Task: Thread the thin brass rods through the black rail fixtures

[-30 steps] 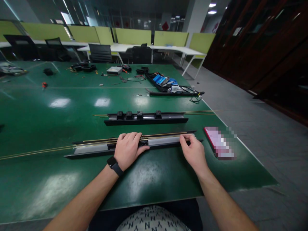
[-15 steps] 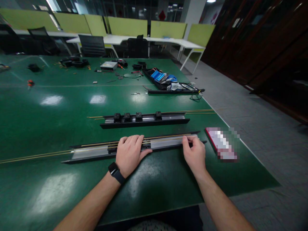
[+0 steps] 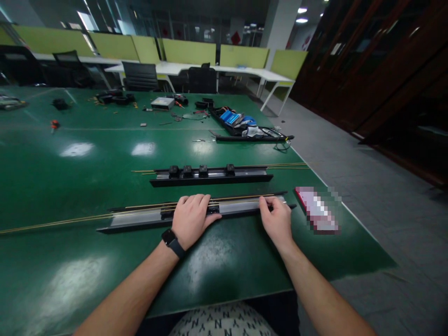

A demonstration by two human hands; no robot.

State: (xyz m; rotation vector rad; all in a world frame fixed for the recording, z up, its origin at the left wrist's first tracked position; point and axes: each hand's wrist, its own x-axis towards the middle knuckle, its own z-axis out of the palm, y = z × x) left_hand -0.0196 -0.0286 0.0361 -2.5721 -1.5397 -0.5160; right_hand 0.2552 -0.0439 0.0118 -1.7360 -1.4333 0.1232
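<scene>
A long black rail with a grey channel (image 3: 140, 219) lies across the green table (image 3: 70, 177) just in front of me. Thin brass rods (image 3: 70, 218) run along it and stick out to the left. My left hand (image 3: 192, 218) lies flat over the middle of the rail, covering a black clip there. My right hand (image 3: 276, 219) rests on the rail's right end, fingertips pinching at the rods. A watch sits on my left wrist.
A second black rail (image 3: 213, 175) with several black clips and brass rods lies parallel behind. A pixelated red-edged flat object (image 3: 317, 209) sits to the right near the table edge. Farther back are a black tray with blue parts (image 3: 241, 122), small tools and office chairs.
Both hands stay on the near rail; the right hand has shifted slightly left along its end. The camera view shifted a little.
</scene>
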